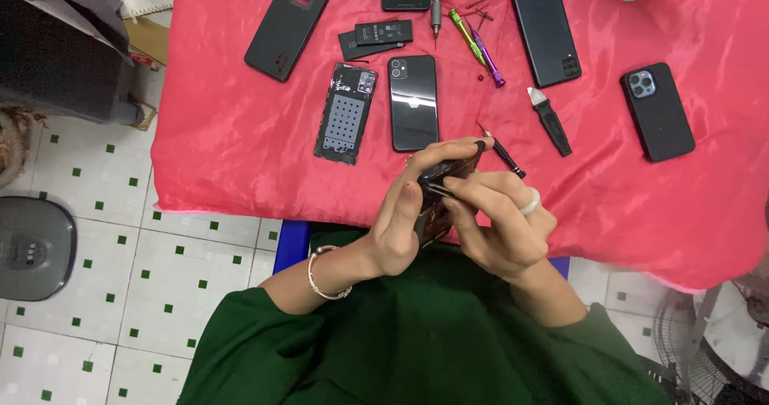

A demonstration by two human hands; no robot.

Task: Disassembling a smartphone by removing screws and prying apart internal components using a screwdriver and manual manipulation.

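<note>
I see both hands meeting just below the middle of the frame, over the near edge of the pink cloth (240, 132). The left hand (400, 225), with a silver bracelet (324, 277) on its wrist, wraps around a dark phone (436, 201) held nearly on edge; its fingers curl over the top end and the thumb presses the near face. The right hand (501, 225), wearing a pale ring (530, 202), comes in from the right with thumb and forefinger pressed together on a small dark part at the phone's side (what exactly they pinch is too small for me to tell).

Just above the hands a thin black tool (503, 155) lies on the cloth. Above centre lies a black phone (413, 102) back-side up, and just left of it an opened back cover (346, 112) with a dotted grey panel. Toward the upper left lies a black case (286, 26); a flat battery (376, 38) sits between it and a grey screwdriver (436, 4). A green and a purple driver (477, 46) lie right of centre at the top, then another dark phone (546, 31), a black pry tool (549, 120), and at the right a phone with a triple camera (657, 110). Green-dotted floor tiles (120, 277) fill the lower left.
</note>
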